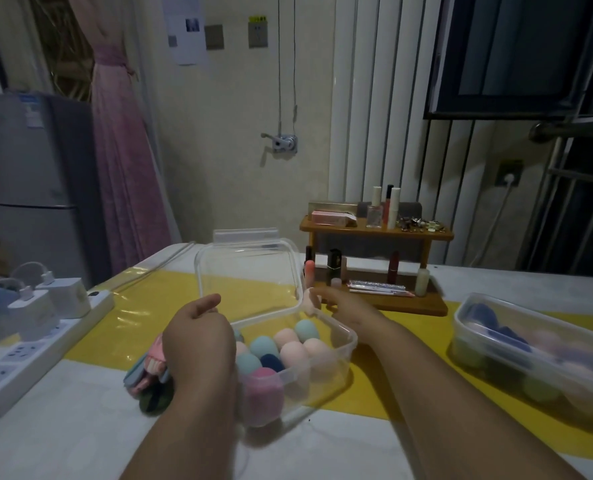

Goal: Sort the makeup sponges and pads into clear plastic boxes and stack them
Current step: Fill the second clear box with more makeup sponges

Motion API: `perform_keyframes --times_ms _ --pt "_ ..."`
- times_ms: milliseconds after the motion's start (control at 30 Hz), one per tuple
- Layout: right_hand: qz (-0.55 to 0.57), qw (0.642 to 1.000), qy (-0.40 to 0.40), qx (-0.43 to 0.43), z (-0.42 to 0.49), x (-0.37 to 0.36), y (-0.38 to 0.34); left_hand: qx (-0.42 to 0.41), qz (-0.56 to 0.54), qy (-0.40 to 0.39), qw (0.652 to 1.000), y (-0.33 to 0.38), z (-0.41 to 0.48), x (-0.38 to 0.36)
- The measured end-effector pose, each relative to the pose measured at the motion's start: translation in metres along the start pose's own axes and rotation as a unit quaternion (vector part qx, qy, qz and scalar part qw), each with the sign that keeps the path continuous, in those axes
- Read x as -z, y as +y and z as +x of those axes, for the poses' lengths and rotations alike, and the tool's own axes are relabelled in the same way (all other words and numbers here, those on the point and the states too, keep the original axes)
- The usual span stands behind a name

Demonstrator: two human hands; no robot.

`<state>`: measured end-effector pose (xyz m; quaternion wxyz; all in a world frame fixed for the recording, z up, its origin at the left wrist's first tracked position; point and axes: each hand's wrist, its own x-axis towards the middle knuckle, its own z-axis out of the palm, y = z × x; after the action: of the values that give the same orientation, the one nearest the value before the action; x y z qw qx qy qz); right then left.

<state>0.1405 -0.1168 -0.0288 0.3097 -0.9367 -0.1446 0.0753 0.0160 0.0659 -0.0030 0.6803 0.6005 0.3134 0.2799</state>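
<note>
Left hand (198, 336) hides open box's (326, 372) left side and part of pad pile (147, 374); its fingertips unseen. Both hands grip clear lid (250, 271), tilted above sponge-filled box at table's middle; right hand (347, 308) pinches lid's right corner.

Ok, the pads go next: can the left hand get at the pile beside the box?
Probably yes. The pads lie uncovered right beside the left hand; only the lid it holds must be let go first.
</note>
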Motion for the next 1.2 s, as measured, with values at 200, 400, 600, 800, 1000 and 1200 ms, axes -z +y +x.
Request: perform_keyframes --times_ms 200,400,600,800,1000,1200 --pt "0.066 0.997 -0.001 -0.032 0.017 -0.004 -0.005 -0.001 -0.004 0.009 1.0 -0.001 0.001 -0.002" --pt "0.132 0.983 0.124 -0.026 -0.015 0.005 0.009 -0.008 0.005 0.003 1.0 -0.001 -0.002 -0.003" --pt "0.189 0.961 0.199 -0.034 -0.067 0.024 0.015 -0.016 0.009 -0.054 0.998 -0.016 -0.004 -0.015" --pt "0.211 0.938 0.272 -0.019 -0.115 0.034 0.012 0.001 -0.027 -0.12 0.992 -0.029 -0.009 -0.028" --pt "0.271 0.911 0.309 0.021 -0.144 0.035 0.001 0.016 -0.078 -0.229 0.97 -0.037 -0.027 -0.043" --pt "0.197 0.944 0.266 0.007 -0.147 0.028 -0.003 0.018 -0.103 -0.296 0.949 -0.04 -0.034 -0.048"
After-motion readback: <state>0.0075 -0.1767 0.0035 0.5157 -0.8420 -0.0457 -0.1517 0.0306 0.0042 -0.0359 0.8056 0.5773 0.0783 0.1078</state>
